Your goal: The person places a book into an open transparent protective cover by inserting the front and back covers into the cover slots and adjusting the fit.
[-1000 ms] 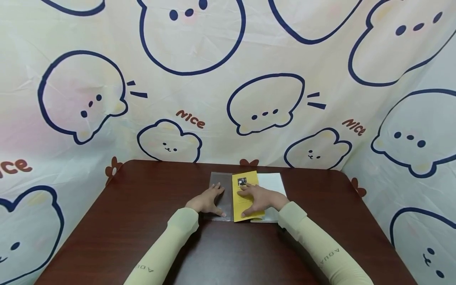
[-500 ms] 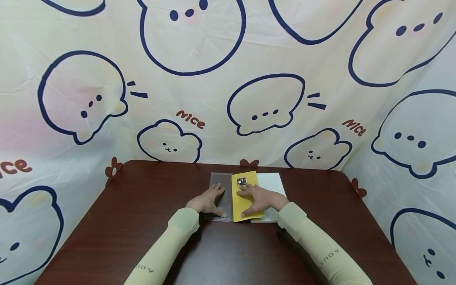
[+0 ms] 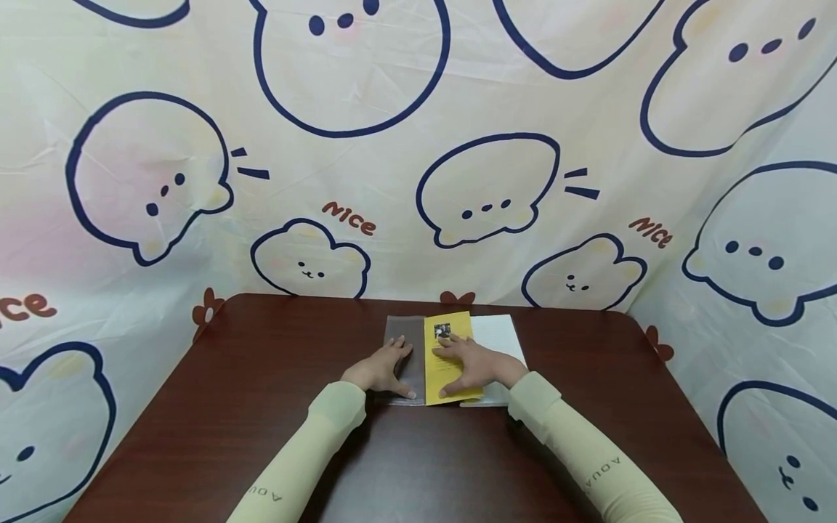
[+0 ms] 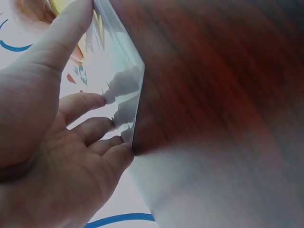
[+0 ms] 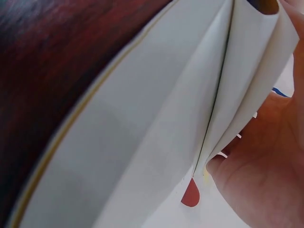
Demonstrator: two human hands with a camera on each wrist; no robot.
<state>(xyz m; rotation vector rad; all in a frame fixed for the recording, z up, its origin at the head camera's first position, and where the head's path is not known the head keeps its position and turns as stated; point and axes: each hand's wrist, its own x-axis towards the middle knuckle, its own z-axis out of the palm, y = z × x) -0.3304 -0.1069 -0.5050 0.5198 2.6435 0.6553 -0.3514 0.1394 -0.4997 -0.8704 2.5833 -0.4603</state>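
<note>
On the table (image 3: pixel 418 465), the left hand (image 3: pixel 378 368) is resting, fingers spread, on the clear cover (image 3: pixel 413 369); the right hand (image 3: pixel 482 363), also spread, is lying on the yellow flap (image 3: pixel 445 371) alongside. Even pressure would be preventing creases.

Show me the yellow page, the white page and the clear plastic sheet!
Yellow page (image 3: pixel 446 369): head view, its printed middle.
White page (image 3: pixel 495 333): head view, its upper part.
Clear plastic sheet (image 3: pixel 412 367): head view, its middle right.

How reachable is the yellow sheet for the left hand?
Probably yes: the left hand is on the adjoining clear flap; the right hand covers only part of the yellow sheet.
</note>
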